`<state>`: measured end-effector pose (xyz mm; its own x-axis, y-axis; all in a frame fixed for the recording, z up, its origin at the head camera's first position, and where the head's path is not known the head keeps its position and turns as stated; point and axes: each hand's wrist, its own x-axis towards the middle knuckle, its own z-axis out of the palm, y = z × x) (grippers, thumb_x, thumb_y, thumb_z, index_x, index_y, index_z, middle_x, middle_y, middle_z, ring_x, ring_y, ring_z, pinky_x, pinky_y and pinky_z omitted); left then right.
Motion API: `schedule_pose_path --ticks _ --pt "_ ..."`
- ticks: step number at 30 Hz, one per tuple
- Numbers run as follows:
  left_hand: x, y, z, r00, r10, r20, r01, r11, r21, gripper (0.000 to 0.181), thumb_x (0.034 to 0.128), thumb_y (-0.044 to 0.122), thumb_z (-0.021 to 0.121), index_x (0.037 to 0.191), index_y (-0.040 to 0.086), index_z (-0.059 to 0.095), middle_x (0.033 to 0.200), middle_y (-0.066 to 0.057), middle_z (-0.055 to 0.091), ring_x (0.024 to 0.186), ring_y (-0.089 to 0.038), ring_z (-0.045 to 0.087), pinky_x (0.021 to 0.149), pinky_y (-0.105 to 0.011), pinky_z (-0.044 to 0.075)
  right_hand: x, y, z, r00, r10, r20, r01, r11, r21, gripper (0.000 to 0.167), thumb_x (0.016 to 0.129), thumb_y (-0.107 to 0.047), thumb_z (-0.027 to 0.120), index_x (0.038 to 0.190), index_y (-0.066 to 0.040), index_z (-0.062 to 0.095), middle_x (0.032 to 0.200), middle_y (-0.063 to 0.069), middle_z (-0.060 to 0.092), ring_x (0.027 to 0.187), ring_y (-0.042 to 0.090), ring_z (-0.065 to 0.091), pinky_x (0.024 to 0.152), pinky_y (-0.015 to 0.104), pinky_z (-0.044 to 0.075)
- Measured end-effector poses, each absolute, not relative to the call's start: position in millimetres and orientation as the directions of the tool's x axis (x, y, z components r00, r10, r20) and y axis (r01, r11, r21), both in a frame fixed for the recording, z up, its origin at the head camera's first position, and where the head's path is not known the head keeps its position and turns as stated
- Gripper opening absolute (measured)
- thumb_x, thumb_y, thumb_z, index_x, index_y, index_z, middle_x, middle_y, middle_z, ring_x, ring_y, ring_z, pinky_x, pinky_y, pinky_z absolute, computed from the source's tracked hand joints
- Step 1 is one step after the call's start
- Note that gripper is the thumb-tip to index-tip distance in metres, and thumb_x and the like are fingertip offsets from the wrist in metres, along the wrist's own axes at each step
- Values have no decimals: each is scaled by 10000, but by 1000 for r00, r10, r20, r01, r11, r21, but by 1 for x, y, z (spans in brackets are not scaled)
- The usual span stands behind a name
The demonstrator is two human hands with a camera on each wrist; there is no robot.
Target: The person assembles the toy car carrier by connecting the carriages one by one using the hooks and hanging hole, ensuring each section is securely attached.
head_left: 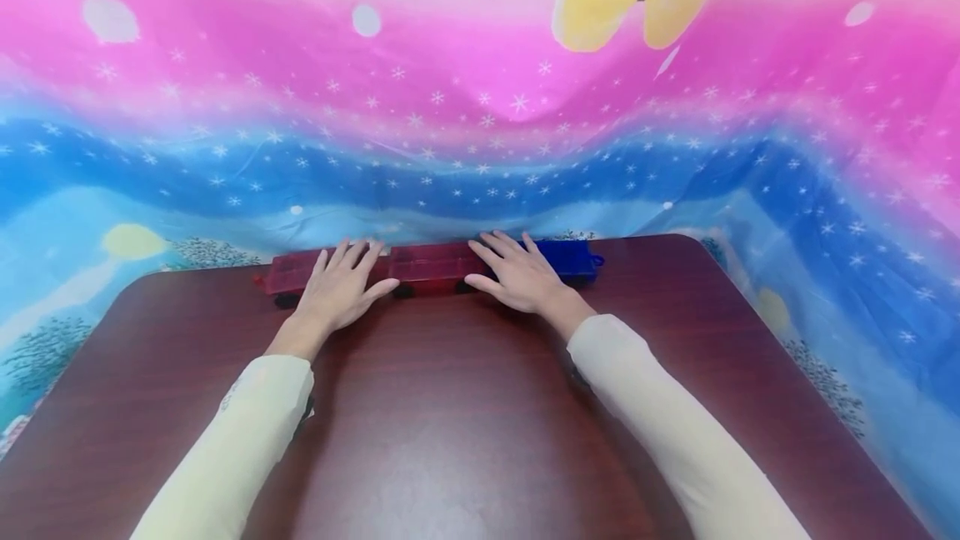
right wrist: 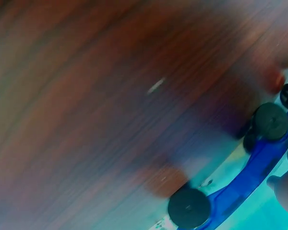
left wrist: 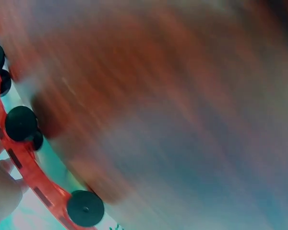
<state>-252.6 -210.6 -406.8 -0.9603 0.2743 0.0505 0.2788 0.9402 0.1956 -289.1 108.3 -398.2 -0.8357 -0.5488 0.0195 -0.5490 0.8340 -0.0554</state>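
Counter [head_left: 442,432]: reddish-brown wood grain, far corners rounded, surface reflecting light. Behind it hangs a cloth [head_left: 450,48], pink above blue, snowflake-printed, wrinkled in places.

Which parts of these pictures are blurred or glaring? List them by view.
Head: pale glare on the wood-grain tabletop; left wrist: tabletop badly blurred, the red toy train car crisper; right wrist: tabletop soft too, the blue toy train car crisper.
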Motion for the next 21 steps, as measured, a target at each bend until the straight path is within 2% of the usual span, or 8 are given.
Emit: schedule_pose_path --ticks 13,21 --pt "-241 -237 -406 -977 211 40 215 956 201 875 999 688 385 1634 116 195 1651 -247 169 1527 -453 30 1183 -654 -16 -286 79 -392 -810 -585 43 -587 806 -76 758 1013 -705 280 1634 -273 232 1686 13 196 1559 224 87 1227 552 18" --pt "-232 -257 -408 -979 198 36 202 963 180 864 1004 662 411 1620 83 231 1639 -277 172 1514 -481 59 1184 -655 2 -282 60 -393 -800 -599 30 -600 796 -80 748 1015 -700 284 1631 -278 245 1685 1 195 1559 206 81 1230 544 27"
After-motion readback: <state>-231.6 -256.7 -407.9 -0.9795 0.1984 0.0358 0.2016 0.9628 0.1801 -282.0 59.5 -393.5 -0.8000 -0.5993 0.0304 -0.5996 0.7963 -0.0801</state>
